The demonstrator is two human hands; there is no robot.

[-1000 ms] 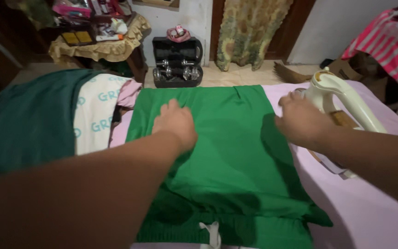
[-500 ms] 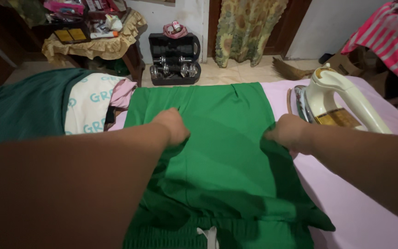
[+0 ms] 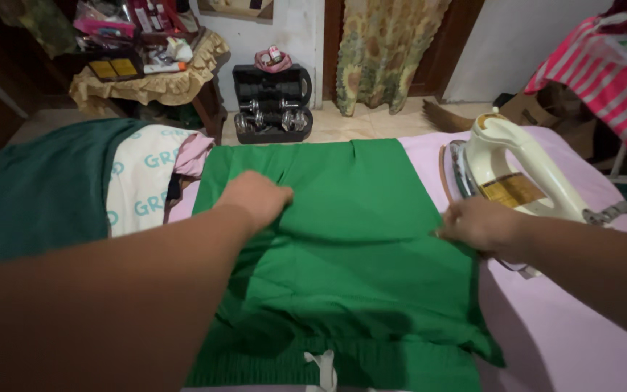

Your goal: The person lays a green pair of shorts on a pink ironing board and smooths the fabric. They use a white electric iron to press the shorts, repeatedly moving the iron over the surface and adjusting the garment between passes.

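Two hands: both yours, both on the green garment [image 3: 350,239], no one else in view.
Left grip: your left hand [image 3: 255,197] is curled, fingers pinching a fold of the green cloth near its upper left part.
Right grip: your right hand [image 3: 480,226] lies at the garment's right edge, fingers closed on the cloth there, as far as the view shows.
Garment: it lies spread on the pink bench cover [image 3: 567,327], between your two grips, with its white drawstring [image 3: 321,366] at the edge nearest you.
Iron: the cream iron [image 3: 517,174] stands on its heel just beyond your right grip, off the cloth, its cord trailing to the right.
Left of left grip: a dark green cloth [image 3: 38,189] and a white printed cloth [image 3: 139,185] lie piled beside the garment.
Beyond both grips: a black case of dumbbells [image 3: 270,101] sits on the floor.
Done: the garment looks laid out and mostly flat.
Left: creases show under your left grip, and the iron is not in hand; smoothing and pressing seem still to do.
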